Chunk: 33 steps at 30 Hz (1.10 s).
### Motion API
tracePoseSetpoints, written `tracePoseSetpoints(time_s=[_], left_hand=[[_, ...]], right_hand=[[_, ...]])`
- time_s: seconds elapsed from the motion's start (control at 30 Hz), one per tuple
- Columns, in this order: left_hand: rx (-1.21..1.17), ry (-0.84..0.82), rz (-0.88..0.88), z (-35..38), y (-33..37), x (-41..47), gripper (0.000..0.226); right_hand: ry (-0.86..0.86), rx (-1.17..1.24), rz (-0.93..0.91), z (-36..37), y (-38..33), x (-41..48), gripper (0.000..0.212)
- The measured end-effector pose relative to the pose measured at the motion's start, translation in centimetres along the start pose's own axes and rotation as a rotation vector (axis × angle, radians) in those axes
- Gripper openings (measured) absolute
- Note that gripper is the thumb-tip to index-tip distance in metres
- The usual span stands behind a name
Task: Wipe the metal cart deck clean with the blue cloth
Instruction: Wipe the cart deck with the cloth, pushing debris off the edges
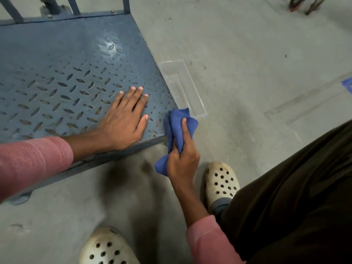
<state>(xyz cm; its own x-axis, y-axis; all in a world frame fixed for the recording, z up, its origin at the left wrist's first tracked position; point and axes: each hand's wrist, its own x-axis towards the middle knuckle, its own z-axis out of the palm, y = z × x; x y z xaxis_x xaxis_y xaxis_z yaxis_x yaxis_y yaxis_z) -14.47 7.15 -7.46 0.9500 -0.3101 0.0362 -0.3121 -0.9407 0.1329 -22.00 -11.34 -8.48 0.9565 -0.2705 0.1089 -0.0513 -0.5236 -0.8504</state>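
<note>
The blue-grey metal cart deck (62, 73), with a raised diamond tread, fills the upper left. My left hand (124, 119) lies flat on it near its front right corner, fingers spread, holding nothing. My right hand (182, 161) grips the bunched blue cloth (178, 126) just off that corner. The cloth touches the deck's corner edge and hangs partly over the floor.
A clear plastic tray (181, 86) lies on the concrete floor against the deck's right edge. The cart's blue rails (74, 6) rise at the back. My two white perforated clogs (222, 182) stand on the floor below. Blue tape (347, 84) marks the floor at the right.
</note>
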Motion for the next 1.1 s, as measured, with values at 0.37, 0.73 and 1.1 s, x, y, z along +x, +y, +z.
tracePoseSetpoints(time_s=[0.37, 0.73, 1.1], left_hand=[[-0.067, 0.009, -0.006, -1.1, -4.2, -1.9, 0.065], [-0.093, 0.018, -0.037, -2.6, -7.7, -3.8, 0.057], [-0.060, 0.005, -0.063, -2.7, -7.5, -3.6, 0.056]], right_hand=[[-0.064, -0.152, -0.198, 1.6, 1.0, -1.0, 0.089], [0.040, -0.461, -0.320, 1.0, 2.5, 1.2, 0.090], [-0.109, -0.343, -0.419, 2.9, 1.5, -1.5, 0.086]])
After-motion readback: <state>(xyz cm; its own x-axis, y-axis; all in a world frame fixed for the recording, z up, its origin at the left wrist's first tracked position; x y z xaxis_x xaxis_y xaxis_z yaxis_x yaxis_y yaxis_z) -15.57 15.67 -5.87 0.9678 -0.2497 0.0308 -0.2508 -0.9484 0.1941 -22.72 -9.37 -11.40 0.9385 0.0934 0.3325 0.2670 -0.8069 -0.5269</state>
